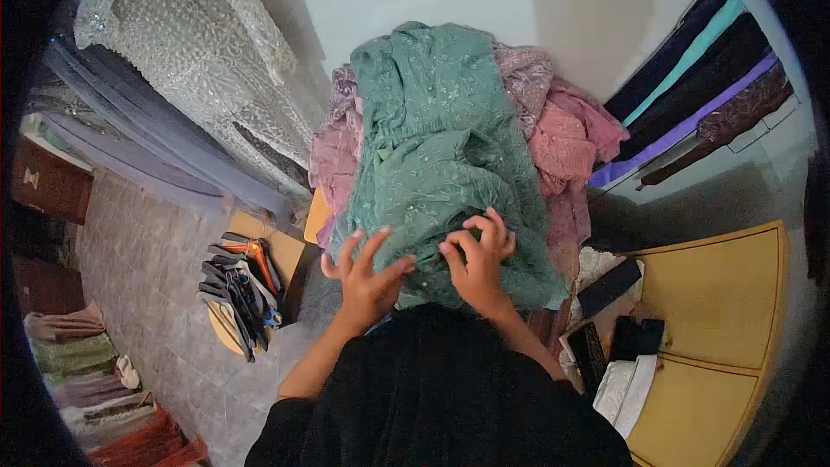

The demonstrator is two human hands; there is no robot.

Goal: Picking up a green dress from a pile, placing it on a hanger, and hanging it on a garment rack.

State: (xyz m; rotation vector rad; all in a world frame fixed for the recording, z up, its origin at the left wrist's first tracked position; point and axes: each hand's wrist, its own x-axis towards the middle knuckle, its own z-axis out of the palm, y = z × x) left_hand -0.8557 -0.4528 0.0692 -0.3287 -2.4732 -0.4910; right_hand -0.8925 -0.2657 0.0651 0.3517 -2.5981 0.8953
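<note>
A green embroidered dress (432, 91) with small pale flowers and beads lies bunched in front of me, on top of a heap of pink clothes. My left hand (367, 281) rests over its near part with fingers spread and curved, holding nothing that I can see. Just to the right, my right hand (480, 268) has its fingers bent, the thumb and forefinger close together at a fold of the green cloth. Part of that pinch is hidden by the fingers. Both hands are close to the dress's near edge.
Pink garments (566, 143) stick out on both sides of the heap. A sparkling white gown (207, 43) hangs at the left. Several hangers (246, 290) lie on a box on the tiled floor (164, 259). At the right are hanging fabrics (692, 78) and a yellow wooden cabinet (709, 320).
</note>
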